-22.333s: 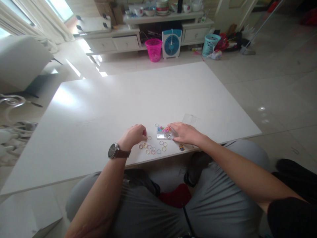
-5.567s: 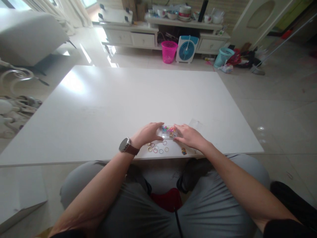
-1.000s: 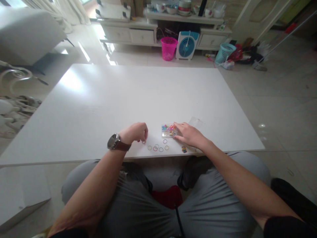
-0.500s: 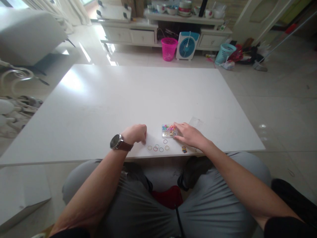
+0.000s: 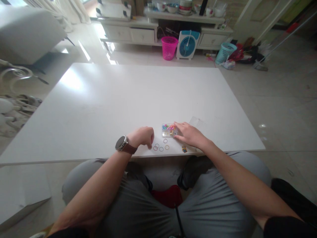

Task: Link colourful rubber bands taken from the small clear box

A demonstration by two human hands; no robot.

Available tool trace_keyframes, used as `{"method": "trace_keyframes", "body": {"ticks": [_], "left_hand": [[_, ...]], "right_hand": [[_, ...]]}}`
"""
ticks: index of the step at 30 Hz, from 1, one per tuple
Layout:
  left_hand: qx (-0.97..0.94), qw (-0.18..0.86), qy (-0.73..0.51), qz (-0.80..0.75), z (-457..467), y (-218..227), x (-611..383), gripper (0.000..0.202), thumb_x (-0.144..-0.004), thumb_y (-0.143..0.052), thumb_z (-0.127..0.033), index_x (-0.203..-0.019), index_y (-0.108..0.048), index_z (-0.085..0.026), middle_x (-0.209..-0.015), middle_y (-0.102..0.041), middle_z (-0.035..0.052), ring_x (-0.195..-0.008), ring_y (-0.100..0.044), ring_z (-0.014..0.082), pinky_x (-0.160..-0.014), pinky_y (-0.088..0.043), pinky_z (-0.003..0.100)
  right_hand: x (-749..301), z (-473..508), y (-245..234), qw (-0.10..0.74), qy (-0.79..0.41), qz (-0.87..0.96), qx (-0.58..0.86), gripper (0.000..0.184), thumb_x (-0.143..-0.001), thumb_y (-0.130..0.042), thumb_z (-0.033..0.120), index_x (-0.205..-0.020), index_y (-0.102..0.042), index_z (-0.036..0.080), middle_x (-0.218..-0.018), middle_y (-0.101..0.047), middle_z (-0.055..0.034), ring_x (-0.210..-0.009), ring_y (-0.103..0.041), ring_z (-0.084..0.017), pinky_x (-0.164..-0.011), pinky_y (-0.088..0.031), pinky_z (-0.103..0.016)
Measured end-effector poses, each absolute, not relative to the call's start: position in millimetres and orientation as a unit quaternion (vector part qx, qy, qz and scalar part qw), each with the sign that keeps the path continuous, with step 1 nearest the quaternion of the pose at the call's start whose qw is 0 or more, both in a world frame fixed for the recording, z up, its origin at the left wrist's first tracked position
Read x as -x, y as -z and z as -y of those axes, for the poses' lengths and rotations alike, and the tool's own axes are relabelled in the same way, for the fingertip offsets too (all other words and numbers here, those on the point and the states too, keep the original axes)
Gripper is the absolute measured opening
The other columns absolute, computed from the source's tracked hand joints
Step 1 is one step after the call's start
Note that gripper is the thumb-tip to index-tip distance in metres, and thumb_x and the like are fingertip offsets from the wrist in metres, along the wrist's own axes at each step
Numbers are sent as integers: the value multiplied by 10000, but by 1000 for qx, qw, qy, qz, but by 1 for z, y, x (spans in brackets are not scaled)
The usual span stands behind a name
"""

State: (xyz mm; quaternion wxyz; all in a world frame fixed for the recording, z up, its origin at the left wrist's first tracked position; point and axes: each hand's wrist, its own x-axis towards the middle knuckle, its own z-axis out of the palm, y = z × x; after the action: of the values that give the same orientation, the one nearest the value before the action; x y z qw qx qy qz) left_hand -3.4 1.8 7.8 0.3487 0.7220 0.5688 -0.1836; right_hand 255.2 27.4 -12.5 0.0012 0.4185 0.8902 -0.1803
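My left hand point(image 5: 146, 136), with a wristwatch point(image 5: 121, 142) on its wrist, has its fingers closed and pointing down at the tabletop, left of several thin coloured rings. Whatever may be between its fingertips is hidden. A red ring point(image 5: 155, 148) lies just right of them, overlapping a greenish ring; a yellow ring point(image 5: 166, 147) is farther right. My right hand point(image 5: 187, 133) grips the right side of a small clear compartment box point(image 5: 164, 134), thumb at the near edge and fingers at the far edge. Small colourful pieces fill its far compartments, with rings in the near ones.
A small yellow-and-blue cartoon figure point(image 5: 184, 149) lies near the front edge of the white table point(image 5: 119, 96). Behind my right hand is a clear plastic lid point(image 5: 196, 122). Beyond the table stand a pink basket point(image 5: 169, 49) and a blue box fan point(image 5: 187, 45).
My left hand has moved right and slightly toward me, and the leftmost ring that showed beside it is now out of sight at its fingertips. My right hand stays on the box.
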Motion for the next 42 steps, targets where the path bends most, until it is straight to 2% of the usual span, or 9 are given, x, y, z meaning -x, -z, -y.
{"method": "trace_keyframes", "body": {"ticks": [7,11,17,23,29,36,39,42], "left_hand": [[-720,356,204,-560,-1,-5,2,110,-606,-787,-250,-685,-754,-181,-556,-675,24,-556,-634,173,-584,-488,273],[-728,360,188,-552,0,-4,1,98,-615,-765,-256,-656,-724,-176,-536,-666,20,-537,-632,168,-542,-459,259],[-740,393,111,-534,1,-7,-3,143,-648,-758,-288,-737,-744,-177,-657,-733,25,-520,-635,133,-547,-455,232],[-767,352,91,-529,3,-1,-10,89,-625,-718,-213,-706,-751,-194,-599,-706,3,-508,-612,129,-548,-434,233],[-771,316,81,-546,3,0,-11,113,-597,-770,-226,-709,-762,-213,-622,-713,11,-565,-631,154,-562,-428,253],[-768,321,128,-540,7,-6,-18,87,-597,-779,-252,-666,-743,-213,-514,-650,1,-555,-628,169,-568,-436,263],[-769,330,122,-534,7,-4,-17,46,-628,-733,-240,-657,-721,-206,-506,-643,-9,-521,-617,156,-549,-428,255],[-775,336,83,-529,6,-7,-11,74,-698,-648,-218,-715,-717,-197,-581,-685,-10,-491,-613,133,-554,-432,246]], "right_hand": [[-254,-27,12,3,177,-891,-417,682,-957,-613,433,-1528,-416,117,-1385,-606,-202,-1296,-558,-313,-1056,-472,-412],[-256,-28,13,-1,177,-892,-415,662,-956,-610,435,-1523,-426,148,-1368,-620,-188,-1291,-564,-312,-1048,-478,-421],[-256,-28,15,1,175,-893,-415,672,-957,-606,444,-1528,-418,142,-1378,-614,-191,-1301,-558,-314,-1047,-481,-421],[-256,-29,15,1,179,-893,-414,674,-953,-608,439,-1527,-416,142,-1404,-599,-194,-1318,-543,-316,-1057,-474,-431],[-255,-29,16,-1,179,-894,-411,674,-953,-612,438,-1525,-413,144,-1411,-596,-191,-1334,-533,-309,-1072,-462,-420],[-254,-28,13,-3,178,-894,-412,663,-948,-623,423,-1518,-429,142,-1400,-607,-188,-1311,-549,-308,-1060,-471,-419],[-254,-27,12,-1,180,-892,-415,664,-953,-617,431,-1520,-429,142,-1392,-613,-191,-1299,-555,-310,-1056,-472,-422],[-254,-27,12,0,183,-892,-413,664,-957,-613,424,-1522,-424,128,-1399,-608,-197,-1307,-547,-309,-1061,-469,-422]]}}
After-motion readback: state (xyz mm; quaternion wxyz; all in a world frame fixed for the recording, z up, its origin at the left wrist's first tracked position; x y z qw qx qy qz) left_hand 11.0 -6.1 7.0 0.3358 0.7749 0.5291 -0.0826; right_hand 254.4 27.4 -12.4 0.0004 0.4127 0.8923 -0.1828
